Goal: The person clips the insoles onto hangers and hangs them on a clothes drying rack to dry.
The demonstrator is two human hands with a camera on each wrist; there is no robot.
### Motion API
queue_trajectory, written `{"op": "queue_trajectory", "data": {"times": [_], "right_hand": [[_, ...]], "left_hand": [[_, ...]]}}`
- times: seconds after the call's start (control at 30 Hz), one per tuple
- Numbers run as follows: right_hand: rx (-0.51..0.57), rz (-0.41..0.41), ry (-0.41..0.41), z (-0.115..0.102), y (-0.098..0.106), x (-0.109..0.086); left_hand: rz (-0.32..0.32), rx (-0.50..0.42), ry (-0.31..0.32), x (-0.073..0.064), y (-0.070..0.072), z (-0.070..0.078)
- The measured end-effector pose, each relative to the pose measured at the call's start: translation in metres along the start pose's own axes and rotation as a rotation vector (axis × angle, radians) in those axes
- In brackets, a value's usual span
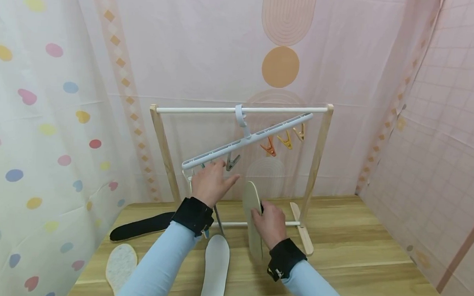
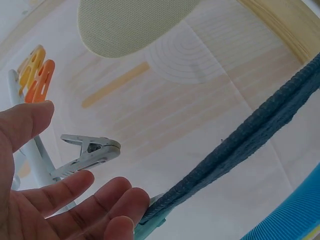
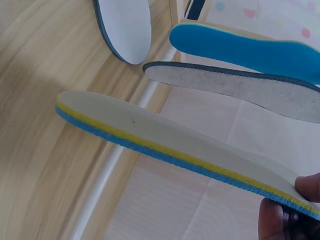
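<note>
My right hand (image 1: 271, 224) holds an insole (image 1: 251, 218) upright, thumb on its beige face and fingers behind. In the right wrist view yellow and blue layers show along its edge. My left hand (image 1: 211, 184) is under the low left half of a pale blue clip hanger (image 1: 245, 141), thumb spread from the loosely bent fingers. Close to the fingertips in the left wrist view is a grey clip (image 2: 95, 152), its jaws holding nothing. Beside the fingers, a teal clip (image 2: 150, 227) bites a dark-edged insole (image 2: 235, 145). A blue insole (image 3: 240, 47) hangs alongside.
The hanger hooks over the white rail (image 1: 199, 110) of a wooden stand and tilts, right end up. Orange (image 1: 269, 147) and yellow clips (image 1: 286, 140) hang from its right half. On the table lie a black insole (image 1: 142, 226), a speckled one (image 1: 122, 266) and a white one (image 1: 215, 269).
</note>
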State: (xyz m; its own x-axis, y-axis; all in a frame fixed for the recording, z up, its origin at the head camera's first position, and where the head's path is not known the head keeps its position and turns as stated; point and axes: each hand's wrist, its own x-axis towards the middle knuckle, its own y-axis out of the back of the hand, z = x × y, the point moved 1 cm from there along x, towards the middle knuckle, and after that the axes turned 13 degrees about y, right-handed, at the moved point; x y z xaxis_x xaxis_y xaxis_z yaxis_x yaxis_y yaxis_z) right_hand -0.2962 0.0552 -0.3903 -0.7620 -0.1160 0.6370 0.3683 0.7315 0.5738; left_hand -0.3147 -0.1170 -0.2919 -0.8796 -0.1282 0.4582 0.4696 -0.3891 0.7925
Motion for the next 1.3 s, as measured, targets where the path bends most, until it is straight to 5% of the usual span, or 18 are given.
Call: {"op": "queue_trajectory", "data": {"times": [1.3], "right_hand": [[-0.024,0.061,0.077,-0.002,-0.003,0.004]], "left_hand": [[0.193,0.117,0.092,0.024,-0.016,0.017]]}}
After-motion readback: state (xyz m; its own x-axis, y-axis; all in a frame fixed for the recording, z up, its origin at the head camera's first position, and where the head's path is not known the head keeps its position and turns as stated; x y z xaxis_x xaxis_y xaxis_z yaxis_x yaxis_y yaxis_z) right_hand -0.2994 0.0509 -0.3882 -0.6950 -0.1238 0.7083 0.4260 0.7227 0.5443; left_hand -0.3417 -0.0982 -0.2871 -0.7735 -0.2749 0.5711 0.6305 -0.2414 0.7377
